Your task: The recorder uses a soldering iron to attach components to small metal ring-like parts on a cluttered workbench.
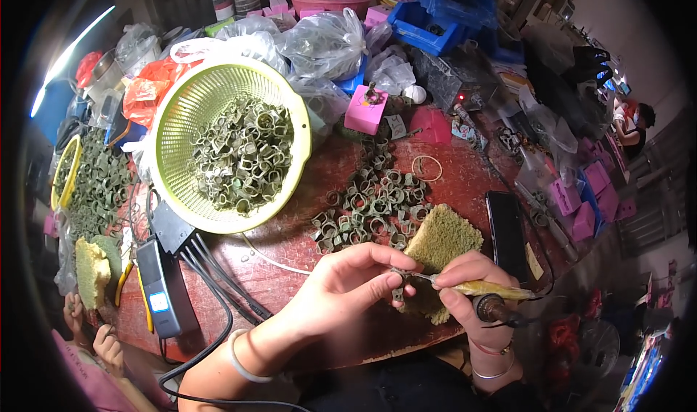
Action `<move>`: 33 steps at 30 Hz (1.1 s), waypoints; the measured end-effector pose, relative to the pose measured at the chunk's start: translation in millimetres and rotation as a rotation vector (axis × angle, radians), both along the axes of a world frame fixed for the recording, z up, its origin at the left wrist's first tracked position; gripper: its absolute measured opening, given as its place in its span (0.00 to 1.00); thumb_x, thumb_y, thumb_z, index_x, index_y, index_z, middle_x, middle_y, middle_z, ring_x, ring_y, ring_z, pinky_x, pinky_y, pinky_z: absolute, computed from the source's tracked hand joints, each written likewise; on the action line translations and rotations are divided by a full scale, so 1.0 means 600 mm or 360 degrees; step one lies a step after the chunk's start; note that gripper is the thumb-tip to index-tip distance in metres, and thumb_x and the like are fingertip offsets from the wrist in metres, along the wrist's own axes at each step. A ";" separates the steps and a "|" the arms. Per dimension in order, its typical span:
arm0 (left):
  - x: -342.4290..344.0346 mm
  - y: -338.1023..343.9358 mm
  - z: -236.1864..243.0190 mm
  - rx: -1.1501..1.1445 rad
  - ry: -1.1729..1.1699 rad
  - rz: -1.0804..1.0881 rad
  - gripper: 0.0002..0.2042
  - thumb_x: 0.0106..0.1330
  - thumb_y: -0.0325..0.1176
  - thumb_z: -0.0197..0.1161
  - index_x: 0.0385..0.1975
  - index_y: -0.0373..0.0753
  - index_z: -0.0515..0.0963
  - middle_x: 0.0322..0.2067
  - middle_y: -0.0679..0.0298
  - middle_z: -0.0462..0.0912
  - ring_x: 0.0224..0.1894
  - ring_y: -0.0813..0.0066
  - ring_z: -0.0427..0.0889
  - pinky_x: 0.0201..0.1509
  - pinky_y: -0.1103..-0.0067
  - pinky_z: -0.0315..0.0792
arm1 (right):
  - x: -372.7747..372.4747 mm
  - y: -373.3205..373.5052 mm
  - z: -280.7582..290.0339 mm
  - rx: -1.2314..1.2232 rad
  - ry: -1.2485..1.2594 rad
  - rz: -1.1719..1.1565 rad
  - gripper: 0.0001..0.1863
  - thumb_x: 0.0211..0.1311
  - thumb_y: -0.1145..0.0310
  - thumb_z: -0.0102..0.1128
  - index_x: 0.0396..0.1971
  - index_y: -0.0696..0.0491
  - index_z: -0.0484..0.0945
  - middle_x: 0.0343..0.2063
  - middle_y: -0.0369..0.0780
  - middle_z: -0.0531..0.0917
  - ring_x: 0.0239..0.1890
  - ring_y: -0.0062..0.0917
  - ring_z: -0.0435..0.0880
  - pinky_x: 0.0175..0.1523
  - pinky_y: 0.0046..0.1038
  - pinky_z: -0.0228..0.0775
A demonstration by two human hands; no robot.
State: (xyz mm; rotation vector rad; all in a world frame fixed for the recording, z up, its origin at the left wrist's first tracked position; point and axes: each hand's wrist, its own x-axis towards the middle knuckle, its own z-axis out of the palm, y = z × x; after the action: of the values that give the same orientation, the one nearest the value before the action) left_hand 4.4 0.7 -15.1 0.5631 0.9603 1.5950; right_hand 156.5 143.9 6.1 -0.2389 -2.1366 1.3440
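Observation:
Near the table's front edge, my left hand (363,278) pinches a small dark-green ring-shaped piece (398,283) between thumb and fingers. My right hand (472,288) grips a slim pen-like tool (490,289) with a yellowish handle and a thin metal tip. That tip meets the ring piece or lies very close to it; I cannot tell which. Against my right palm shows a dark brown knobbed object (494,310), its kind unclear. A yellow-green sponge block (444,238) lies just beyond both hands. Behind it spreads a loose pile of similar ring pieces (374,205).
A pale yellow-green plastic basket (301,132) holds many ring pieces. Right of the sponge lies a black phone (507,234). A power bank (165,296) and cables (225,281) occupy the left. A pink block (365,111) stands behind the pile. Another person's hands (109,350) are at lower left.

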 end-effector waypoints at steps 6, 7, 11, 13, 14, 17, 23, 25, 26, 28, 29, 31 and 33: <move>-0.001 -0.001 -0.005 -0.0019 0.0057 -0.0018 0.10 0.67 0.25 0.56 0.47 0.32 0.74 0.41 0.60 0.81 0.43 0.77 0.80 0.47 0.80 0.75 | -0.008 0.000 0.004 0.0061 0.0005 0.0080 0.10 0.46 0.81 0.67 0.30 0.55 0.81 0.27 0.39 0.80 0.27 0.22 0.80 0.33 0.21 0.70; -0.001 0.000 -0.005 -0.0025 0.0056 -0.0017 0.10 0.67 0.25 0.57 0.47 0.31 0.74 0.40 0.60 0.81 0.42 0.77 0.80 0.47 0.80 0.75 | -0.008 0.000 0.007 0.0066 -0.0009 0.0082 0.10 0.46 0.81 0.67 0.30 0.54 0.81 0.26 0.38 0.80 0.27 0.22 0.80 0.33 0.21 0.70; 0.001 0.000 -0.011 0.0002 0.0094 0.0019 0.11 0.67 0.25 0.57 0.47 0.31 0.74 0.41 0.60 0.81 0.43 0.77 0.80 0.48 0.79 0.75 | -0.012 -0.007 0.015 0.0120 -0.0090 0.0046 0.10 0.45 0.81 0.67 0.29 0.53 0.82 0.26 0.37 0.79 0.28 0.21 0.79 0.33 0.20 0.70; 0.001 0.002 -0.009 -0.0021 0.0137 0.0013 0.11 0.67 0.24 0.57 0.47 0.31 0.73 0.42 0.61 0.80 0.45 0.77 0.79 0.49 0.79 0.75 | -0.011 -0.010 0.017 0.0159 -0.0098 0.0036 0.10 0.45 0.81 0.67 0.29 0.53 0.82 0.26 0.36 0.78 0.28 0.21 0.79 0.33 0.20 0.70; 0.003 0.004 -0.008 -0.0015 0.0136 0.0008 0.11 0.67 0.24 0.57 0.47 0.31 0.73 0.42 0.61 0.80 0.45 0.77 0.79 0.49 0.79 0.75 | -0.010 -0.011 0.019 0.0195 -0.0104 0.0031 0.10 0.45 0.81 0.68 0.29 0.52 0.82 0.27 0.36 0.78 0.28 0.21 0.79 0.33 0.20 0.70; 0.009 0.002 -0.009 -0.0039 0.0288 0.0112 0.11 0.67 0.25 0.56 0.47 0.30 0.73 0.39 0.64 0.80 0.42 0.79 0.79 0.48 0.82 0.73 | -0.013 -0.011 0.009 0.0172 -0.0104 0.0092 0.10 0.44 0.80 0.68 0.29 0.51 0.82 0.27 0.36 0.77 0.28 0.21 0.79 0.32 0.20 0.70; 0.006 0.001 -0.014 -0.0066 0.0356 0.0144 0.11 0.67 0.25 0.57 0.47 0.30 0.73 0.39 0.62 0.80 0.41 0.79 0.79 0.47 0.82 0.74 | -0.014 -0.029 0.007 0.0387 -0.0120 -0.0013 0.11 0.44 0.79 0.68 0.30 0.51 0.83 0.28 0.36 0.77 0.28 0.22 0.80 0.31 0.21 0.72; 0.005 0.003 -0.016 -0.0085 0.0218 0.0162 0.11 0.67 0.25 0.57 0.46 0.31 0.74 0.43 0.61 0.79 0.46 0.79 0.78 0.50 0.80 0.73 | -0.017 -0.034 0.009 0.0434 -0.0113 -0.0045 0.11 0.46 0.79 0.68 0.32 0.52 0.82 0.28 0.37 0.78 0.27 0.22 0.81 0.31 0.22 0.73; 0.006 0.004 -0.017 -0.0080 0.0225 0.0163 0.11 0.67 0.25 0.57 0.46 0.31 0.74 0.43 0.61 0.79 0.46 0.79 0.78 0.50 0.80 0.73 | -0.018 -0.037 0.004 0.0400 -0.0074 -0.0099 0.11 0.47 0.79 0.68 0.33 0.52 0.82 0.27 0.37 0.78 0.27 0.22 0.81 0.31 0.22 0.73; 0.008 0.003 -0.019 -0.0061 0.0275 0.0235 0.11 0.67 0.26 0.57 0.47 0.30 0.74 0.43 0.61 0.79 0.45 0.78 0.78 0.50 0.79 0.74 | -0.020 -0.040 -0.001 0.0319 -0.0004 -0.0149 0.13 0.48 0.80 0.67 0.36 0.55 0.82 0.28 0.40 0.81 0.28 0.24 0.82 0.32 0.21 0.73; 0.009 0.003 -0.018 -0.0060 0.0278 0.0235 0.11 0.67 0.26 0.57 0.47 0.30 0.74 0.43 0.61 0.79 0.45 0.78 0.78 0.50 0.79 0.74 | -0.018 -0.041 0.004 0.0320 -0.0001 -0.0149 0.13 0.48 0.80 0.67 0.36 0.55 0.82 0.28 0.40 0.81 0.28 0.24 0.82 0.32 0.21 0.73; 0.011 0.005 -0.017 -0.0099 0.0298 0.0216 0.11 0.67 0.25 0.56 0.47 0.30 0.73 0.43 0.60 0.80 0.45 0.77 0.79 0.50 0.79 0.74 | -0.017 -0.046 0.022 0.0269 0.0047 -0.0173 0.14 0.48 0.81 0.68 0.37 0.57 0.81 0.30 0.41 0.82 0.29 0.25 0.82 0.32 0.20 0.73; 0.007 0.005 -0.019 0.0034 0.0023 0.0185 0.11 0.67 0.24 0.56 0.47 0.31 0.73 0.45 0.59 0.79 0.45 0.75 0.79 0.49 0.79 0.75 | -0.007 -0.045 0.004 0.0279 0.0098 -0.0235 0.13 0.49 0.81 0.68 0.37 0.59 0.81 0.31 0.42 0.83 0.30 0.24 0.82 0.34 0.21 0.74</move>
State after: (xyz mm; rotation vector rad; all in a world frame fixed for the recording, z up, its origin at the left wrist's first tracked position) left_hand 8.5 3.7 -26.7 0.5426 1.0032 1.7087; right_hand 152.2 117.0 8.5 -0.2746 -2.1259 1.0608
